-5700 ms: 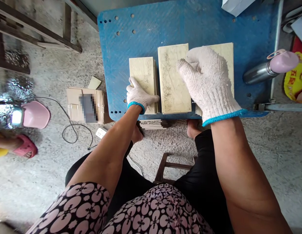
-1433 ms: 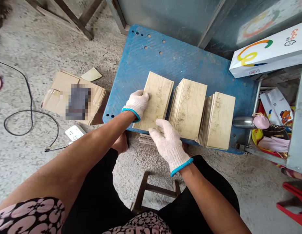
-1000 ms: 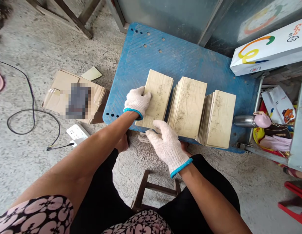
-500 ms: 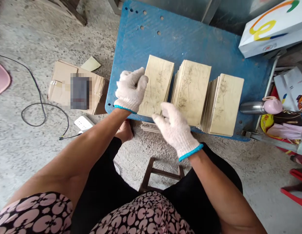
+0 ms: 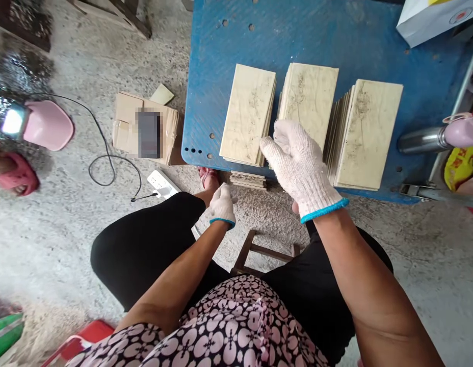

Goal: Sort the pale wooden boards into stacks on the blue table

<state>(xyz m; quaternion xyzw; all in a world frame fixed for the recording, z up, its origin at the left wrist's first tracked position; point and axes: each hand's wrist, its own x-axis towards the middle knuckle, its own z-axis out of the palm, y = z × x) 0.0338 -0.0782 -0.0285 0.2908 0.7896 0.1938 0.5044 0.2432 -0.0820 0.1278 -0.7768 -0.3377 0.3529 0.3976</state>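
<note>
My right hand [image 5: 302,165], in a white knit glove with a blue cuff, hovers over the table's near edge. Its thumb stands apart from loosely bent fingers, with nothing between them. Just behind it is the middle stack of thin wooden boards [image 5: 311,97], partly covered by the hand. A left stack of boards [image 5: 248,112] and a right stack [image 5: 370,135] flank it, their top boards marked with dark specks. Down below the table edge is my gloved left hand [image 5: 222,205], close to a lower pile of boards [image 5: 247,180]; its fingers are foreshortened and mostly hidden.
The blue table [image 5: 221,46] also bears a steel flask [image 5: 422,140] and a white bag [image 5: 431,23] on the right. On the floor to the left are a cardboard box [image 5: 125,109], a power strip [image 5: 162,184] and a looping cable [image 5: 102,135]. A wooden stool [image 5: 270,252] stands between my legs.
My left hand has dropped from beside the left stack to below the table edge. My right hand has shifted right, towards the middle stack. The view has turned somewhat left and down.
</note>
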